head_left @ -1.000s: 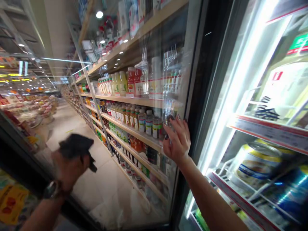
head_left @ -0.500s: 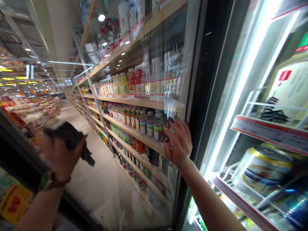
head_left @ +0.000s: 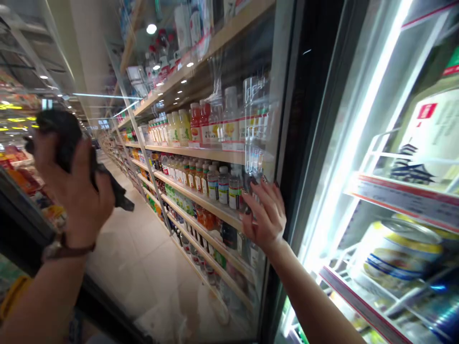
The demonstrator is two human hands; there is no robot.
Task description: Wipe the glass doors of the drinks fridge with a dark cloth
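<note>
My L hand (head_left: 77, 179) clutching dark cloth (head_left: 59, 129), prob. soft, light; best held bunched mid. R hand (head_left: 267, 215) spread on door glass (head_left: 254, 129), prob. slick.

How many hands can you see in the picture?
2: the left hand at the left, holding a black cloth-like thing, and the right hand near the middle, spread against the glass door. Any others could be hidden.

Forearms (head_left: 311, 291) bare, watch (head_left: 53, 250) on dk brn strap (head_left: 77, 252) at L wrist (head_left: 77, 238), R hand (head_left: 266, 220) w/ dk painted nails (head_left: 247, 210).
</note>
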